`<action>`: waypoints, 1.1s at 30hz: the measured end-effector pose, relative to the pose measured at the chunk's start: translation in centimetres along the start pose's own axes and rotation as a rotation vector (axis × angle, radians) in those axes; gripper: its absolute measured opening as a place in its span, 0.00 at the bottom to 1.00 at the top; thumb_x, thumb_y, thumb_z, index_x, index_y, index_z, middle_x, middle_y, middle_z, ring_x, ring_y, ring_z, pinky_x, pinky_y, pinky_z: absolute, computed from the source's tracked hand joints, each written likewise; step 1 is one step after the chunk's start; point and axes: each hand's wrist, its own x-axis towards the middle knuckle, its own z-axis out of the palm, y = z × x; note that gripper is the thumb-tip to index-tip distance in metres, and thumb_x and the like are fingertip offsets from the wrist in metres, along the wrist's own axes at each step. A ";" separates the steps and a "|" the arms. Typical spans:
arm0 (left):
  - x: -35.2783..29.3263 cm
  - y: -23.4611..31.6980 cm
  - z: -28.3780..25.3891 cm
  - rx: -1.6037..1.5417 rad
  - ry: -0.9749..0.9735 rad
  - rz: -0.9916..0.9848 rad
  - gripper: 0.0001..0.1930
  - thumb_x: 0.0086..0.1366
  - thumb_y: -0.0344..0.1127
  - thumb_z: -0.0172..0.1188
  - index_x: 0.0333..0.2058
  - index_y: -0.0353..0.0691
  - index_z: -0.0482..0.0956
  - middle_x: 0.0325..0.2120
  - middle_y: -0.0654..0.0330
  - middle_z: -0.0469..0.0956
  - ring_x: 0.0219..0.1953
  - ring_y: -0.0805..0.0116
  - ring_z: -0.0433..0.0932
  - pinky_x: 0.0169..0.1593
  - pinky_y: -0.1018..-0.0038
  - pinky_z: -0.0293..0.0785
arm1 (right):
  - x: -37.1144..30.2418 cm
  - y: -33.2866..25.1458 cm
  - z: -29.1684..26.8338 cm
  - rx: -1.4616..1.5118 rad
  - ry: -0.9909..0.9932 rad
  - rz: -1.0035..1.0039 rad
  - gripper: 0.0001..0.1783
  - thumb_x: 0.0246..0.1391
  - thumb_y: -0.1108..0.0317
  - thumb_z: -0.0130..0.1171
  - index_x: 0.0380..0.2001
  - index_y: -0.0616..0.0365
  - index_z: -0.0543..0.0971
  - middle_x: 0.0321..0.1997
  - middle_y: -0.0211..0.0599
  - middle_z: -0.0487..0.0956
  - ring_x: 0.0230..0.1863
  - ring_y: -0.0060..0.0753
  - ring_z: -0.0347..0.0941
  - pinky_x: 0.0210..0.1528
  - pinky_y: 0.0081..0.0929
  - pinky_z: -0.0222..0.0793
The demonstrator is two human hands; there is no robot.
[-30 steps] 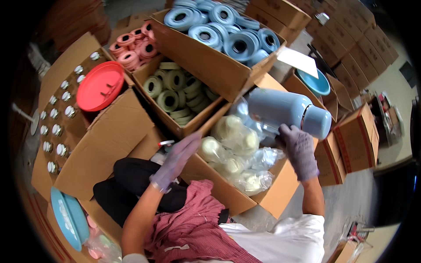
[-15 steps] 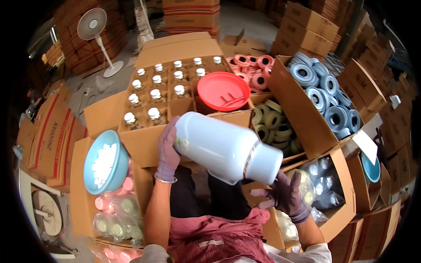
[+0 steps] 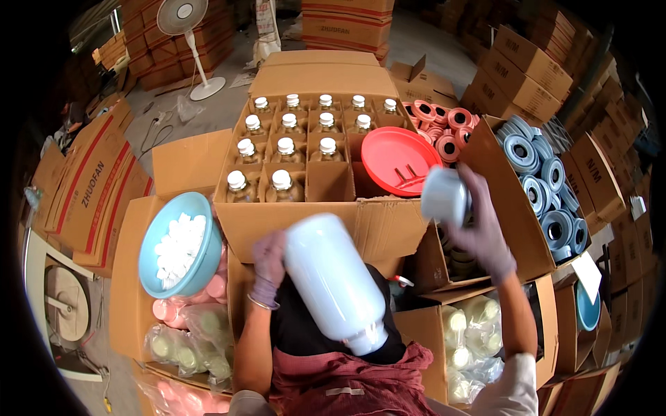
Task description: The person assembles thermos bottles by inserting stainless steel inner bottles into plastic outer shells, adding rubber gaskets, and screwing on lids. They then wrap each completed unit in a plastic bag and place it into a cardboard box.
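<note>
A light blue thermos flask [image 3: 333, 277] lies tilted over my lap, its neck pointing down toward me. My left hand [image 3: 268, 260], in a thin purplish glove, is closed against the flask's base end. A matching light blue thermos cup lid [image 3: 444, 197] is off the flask, held in my gloved right hand [image 3: 487, 239]. That hand is smeared by motion and sits up to the right, close to a round red tray [image 3: 395, 161] with a few small dark rod-like pieces in it. The tray rests on the corner of a divided carton [image 3: 312, 216].
Glass liners with white caps [image 3: 286, 147] stand in the carton's cells. A blue basin [image 3: 147, 258] of small white pieces is at left. On the right are boxes of blue rings [image 3: 533, 191], pink rings [image 3: 444, 128] and bagged pale cups [image 3: 479, 324]. A fan [image 3: 194, 45] stands behind.
The lid has come off the flask and moved up and right in my right hand. The flask's neck has swung down toward me. My view has shifted left.
</note>
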 end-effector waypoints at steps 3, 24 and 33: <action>-0.8 1.9 2.7 0.074 -0.483 0.301 0.11 0.67 0.39 0.57 0.35 0.37 0.83 0.34 0.61 0.81 0.42 0.63 0.78 0.59 0.60 0.68 | 6.5 8.1 2.8 -0.251 -0.265 0.278 0.44 0.44 0.53 0.66 0.66 0.42 0.64 0.57 0.51 0.69 0.55 0.60 0.71 0.59 0.51 0.67; -1.8 -1.7 -1.4 -0.571 0.095 -0.451 0.27 0.74 0.52 0.45 0.58 0.34 0.69 0.48 0.52 0.76 0.44 0.59 0.80 0.52 0.62 0.78 | 14.9 -1.1 27.5 -0.141 -0.423 -0.250 0.34 0.47 0.53 0.66 0.56 0.51 0.67 0.50 0.49 0.73 0.49 0.53 0.75 0.51 0.45 0.72; 7.5 3.3 0.0 -1.058 -0.298 -0.254 0.41 0.69 0.70 0.36 0.67 0.43 0.57 0.63 0.53 0.66 0.62 0.54 0.69 0.66 0.59 0.66 | 3.7 -6.4 12.3 -0.129 -0.087 -0.879 0.35 0.43 0.60 0.68 0.57 0.55 0.73 0.44 0.44 0.73 0.39 0.40 0.72 0.42 0.40 0.67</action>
